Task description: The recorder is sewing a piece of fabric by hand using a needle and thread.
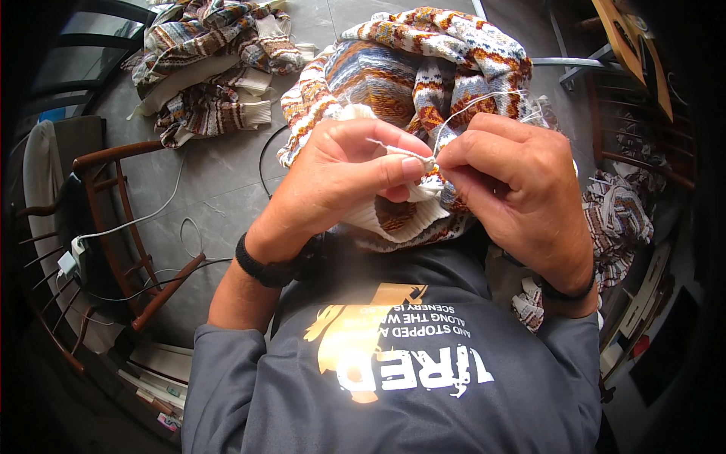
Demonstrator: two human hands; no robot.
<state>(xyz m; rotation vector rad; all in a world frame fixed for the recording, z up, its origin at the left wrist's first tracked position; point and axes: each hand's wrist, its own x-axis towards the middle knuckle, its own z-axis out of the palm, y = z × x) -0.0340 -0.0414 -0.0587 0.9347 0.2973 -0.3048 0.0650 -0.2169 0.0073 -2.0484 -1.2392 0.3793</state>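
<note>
A patterned knit sweater (368,68) in white, rust and grey-blue lies bunched before me. My left hand (363,167) pinches a cream ribbed edge (417,160) of the knit between thumb and fingers. Close against it, my right hand (510,164) has its thumb and forefinger together at the same edge. A strand of white yarn (462,110) loops up from that spot and over the sweater to the right. Whether a needle sits between the right fingertips cannot be seen. Below the left fingers hangs a wide cream ribbed band (422,221).
More patterned knitwear (215,62) is heaped on the grey tile floor (232,170) at upper left. Another knit pile (618,221) lies at right. A wooden chair (122,227) stands at left, with a white cable (153,213) and a power plug (68,264) near it.
</note>
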